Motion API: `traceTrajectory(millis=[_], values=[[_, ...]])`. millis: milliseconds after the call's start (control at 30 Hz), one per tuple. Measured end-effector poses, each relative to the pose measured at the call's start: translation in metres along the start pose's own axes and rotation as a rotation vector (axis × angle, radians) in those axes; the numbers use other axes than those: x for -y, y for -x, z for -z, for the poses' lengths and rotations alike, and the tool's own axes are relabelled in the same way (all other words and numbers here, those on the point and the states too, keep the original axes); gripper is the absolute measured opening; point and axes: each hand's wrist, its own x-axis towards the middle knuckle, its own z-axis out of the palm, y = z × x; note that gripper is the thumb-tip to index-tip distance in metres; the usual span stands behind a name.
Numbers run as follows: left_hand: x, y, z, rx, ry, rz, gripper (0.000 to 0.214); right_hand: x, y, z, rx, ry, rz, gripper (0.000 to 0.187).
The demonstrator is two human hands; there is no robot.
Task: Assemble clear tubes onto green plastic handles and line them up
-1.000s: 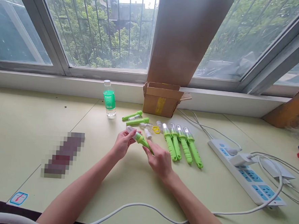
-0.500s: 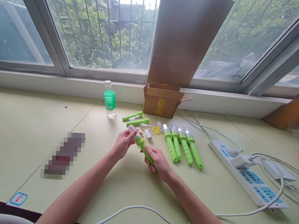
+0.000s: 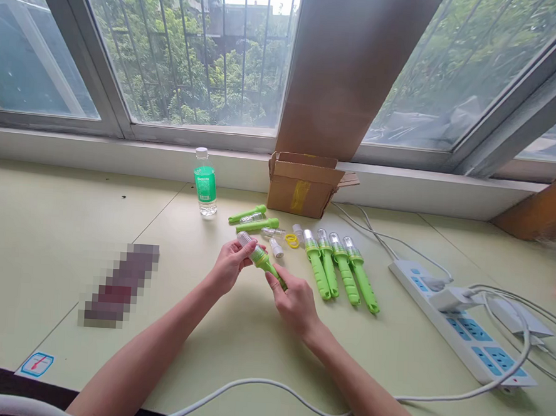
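Note:
A green flashlight-like stick (image 3: pixel 260 257) with a clear ribbed cap is held in both hands above the table, tilted with its cap up and to the left. My left hand (image 3: pixel 230 265) is closed around the clear cap end. My right hand (image 3: pixel 295 300) grips the green handle, covering its lower part. Just beyond lie loose green handles (image 3: pixel 258 226), clear ribbed caps (image 3: pixel 273 233), yellow rings (image 3: pixel 292 240) and a white cylindrical piece (image 3: pixel 276 249). To the right, several green sticks with clear caps (image 3: pixel 344 268) lie side by side.
A water bottle (image 3: pixel 206 185) and an open cardboard box (image 3: pixel 302 187) stand at the back. A white power strip (image 3: pixel 459 326) with plugs and cables lies right. One white cable (image 3: pixel 248 383) crosses the table's front. A pixelated dark object (image 3: pixel 122 286) lies left.
My right hand has turned and shifted its grip on the green handle, its thumb now along the handle. My left hand stays on the cap end.

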Motion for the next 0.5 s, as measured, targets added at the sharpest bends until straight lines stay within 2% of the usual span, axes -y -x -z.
traceTrajectory(millis=[133, 300, 400, 500], values=[[0.0007, -0.0002, 0.0008, -0.023, -0.044, 0.004, 0.031, 0.0046, -0.0003, -0.0004, 0.102, -0.356, -0.108, 0.040], [-0.0003, 0.0001, 0.0011, -0.021, -0.046, 0.017, 0.032, 0.0048, -0.0008, 0.0016, 0.378, -0.806, -0.428, 0.045], [-0.0025, 0.0009, 0.0011, 0.000, -0.025, 0.008, 0.031, 0.0038, -0.0013, 0.0055, 0.487, -0.957, -0.532, 0.045], [-0.0027, 0.0010, 0.0014, 0.022, 0.004, 0.010, 0.031, 0.0022, -0.0027, 0.0089, 0.531, -1.008, -0.555, 0.044]])
